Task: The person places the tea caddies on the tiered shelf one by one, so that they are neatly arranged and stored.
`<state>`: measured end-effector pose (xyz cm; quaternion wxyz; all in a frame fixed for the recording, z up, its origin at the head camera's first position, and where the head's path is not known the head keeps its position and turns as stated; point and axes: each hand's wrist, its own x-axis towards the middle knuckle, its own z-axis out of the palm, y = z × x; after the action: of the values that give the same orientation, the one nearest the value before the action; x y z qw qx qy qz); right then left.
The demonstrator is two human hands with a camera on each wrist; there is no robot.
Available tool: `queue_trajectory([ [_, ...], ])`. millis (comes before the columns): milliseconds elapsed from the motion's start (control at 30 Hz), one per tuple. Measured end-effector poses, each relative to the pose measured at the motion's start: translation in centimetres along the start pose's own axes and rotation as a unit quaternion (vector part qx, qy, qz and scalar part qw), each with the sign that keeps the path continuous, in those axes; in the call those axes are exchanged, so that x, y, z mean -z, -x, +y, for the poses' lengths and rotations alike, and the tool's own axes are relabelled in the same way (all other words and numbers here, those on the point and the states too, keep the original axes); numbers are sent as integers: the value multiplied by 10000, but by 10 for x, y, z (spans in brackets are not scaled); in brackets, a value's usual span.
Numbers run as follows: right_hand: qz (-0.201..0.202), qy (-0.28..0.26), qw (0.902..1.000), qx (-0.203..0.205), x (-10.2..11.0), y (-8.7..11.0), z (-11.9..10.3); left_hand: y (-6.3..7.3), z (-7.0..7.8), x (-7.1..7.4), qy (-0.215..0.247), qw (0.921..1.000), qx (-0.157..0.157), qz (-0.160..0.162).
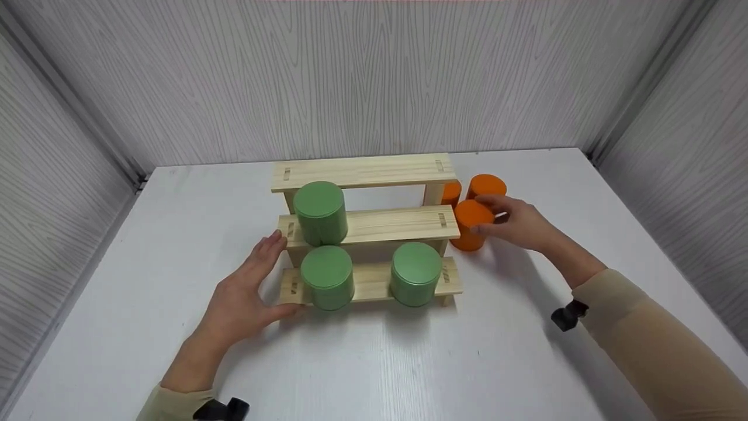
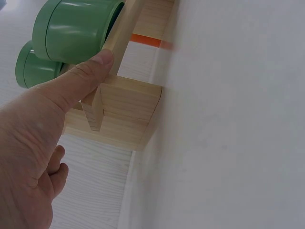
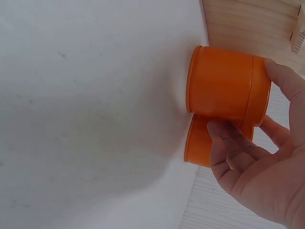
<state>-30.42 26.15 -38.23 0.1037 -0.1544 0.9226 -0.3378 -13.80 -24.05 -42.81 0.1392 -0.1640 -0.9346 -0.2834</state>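
A three-step wooden rack (image 1: 374, 225) stands before me. My left hand (image 1: 242, 298) touches its left end, thumb on the bottom step's edge and fingers extended toward the middle step. In the left wrist view, the thumb (image 2: 90, 71) lies beside a green tin (image 2: 71, 31). One green tin (image 1: 320, 213) sits on the middle step. Two more, a left tin (image 1: 327, 278) and a right tin (image 1: 416, 275), sit on the bottom step. My right hand (image 1: 517, 225) grips an upright orange tin (image 1: 470, 225) by its lid, beside the rack; the right wrist view shows this orange tin (image 3: 221, 83) closely.
A second orange tin (image 1: 488, 184) stands just behind the gripped one. Another orange tin (image 1: 451, 193) is partly hidden by the rack's right side. The white table (image 1: 409, 362) is bounded by grey wood-grain panels, a back panel (image 1: 374, 76) and side panels.
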Motion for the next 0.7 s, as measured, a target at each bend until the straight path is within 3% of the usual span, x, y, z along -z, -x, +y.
queue_trajectory([
  [700,364,64,9993,-45,-3,1,-3,0,1,1,143,9999,-13,-12],
])
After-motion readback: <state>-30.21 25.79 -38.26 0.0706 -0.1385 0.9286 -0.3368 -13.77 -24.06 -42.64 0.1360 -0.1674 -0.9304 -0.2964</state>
